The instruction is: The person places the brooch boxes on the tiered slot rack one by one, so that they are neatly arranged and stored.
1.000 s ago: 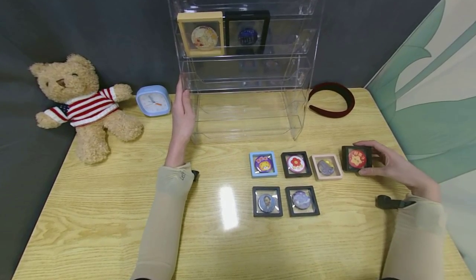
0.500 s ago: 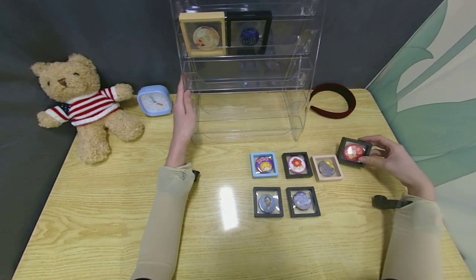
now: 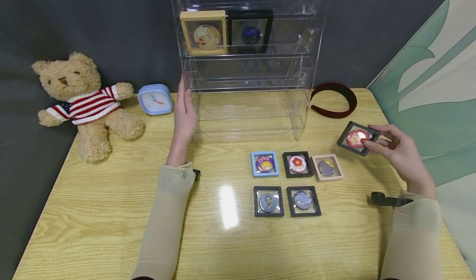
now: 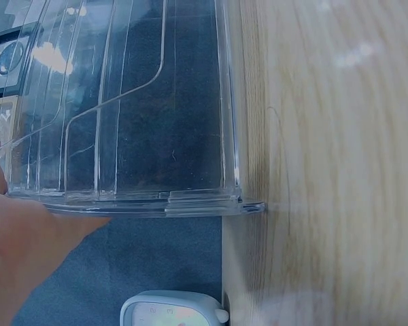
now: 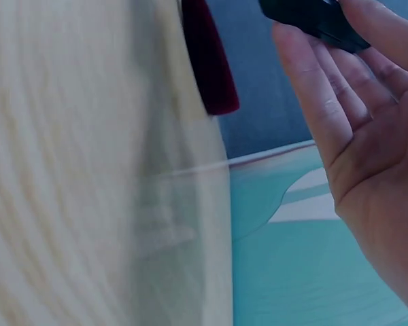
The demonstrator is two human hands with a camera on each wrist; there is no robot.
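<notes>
My left hand grips the left side panel of a clear acrylic display rack. In the left wrist view, fingers of the left hand lie on either side of the panel edge. At the right, my right hand pinches a black-framed display case by its right edge, thumb in front. Inside that case is a red round badge; it is tilted and raised over the table. The right wrist view shows only part of the dark case at the fingertips.
Several framed badges lie on the table, among them a blue frame and a pink frame. A yellow frame and a black frame stand on the rack. A headband, blue clock and teddy bear sit further back.
My right hand has lifted the black-framed case with the red badge off the table, tilting it and carrying it slightly away from me. The left hand stays on the rack.
</notes>
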